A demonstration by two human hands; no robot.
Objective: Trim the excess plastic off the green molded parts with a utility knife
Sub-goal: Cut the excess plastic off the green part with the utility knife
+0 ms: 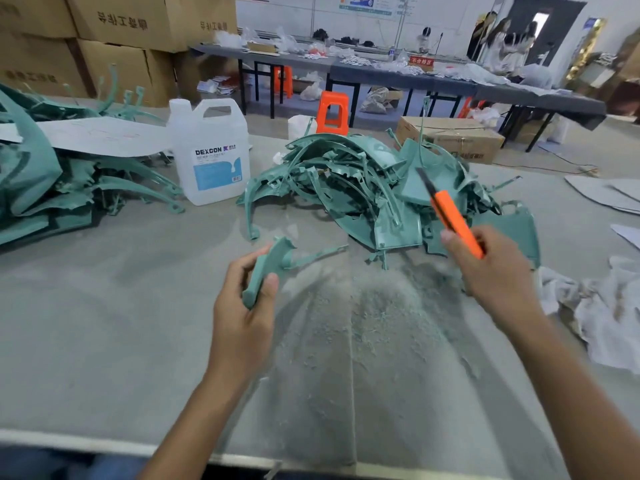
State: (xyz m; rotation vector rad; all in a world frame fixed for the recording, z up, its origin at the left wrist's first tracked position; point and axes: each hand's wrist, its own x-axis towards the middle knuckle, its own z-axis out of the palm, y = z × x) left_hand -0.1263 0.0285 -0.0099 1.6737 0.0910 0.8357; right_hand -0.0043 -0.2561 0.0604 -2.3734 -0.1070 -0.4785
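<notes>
Over the table [104, 334] — part [267, 270], knife [450, 213] apart

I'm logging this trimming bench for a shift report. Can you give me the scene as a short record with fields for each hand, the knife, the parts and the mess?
left hand: grips a small green part
right hand: holds the orange utility knife
knife: dark tip points away from the person, not touching the held part
pile: green molded parts heaped beyond the hands
shavings: green dust spread on the table between the arms
other: white jug stands left of the pile
</notes>
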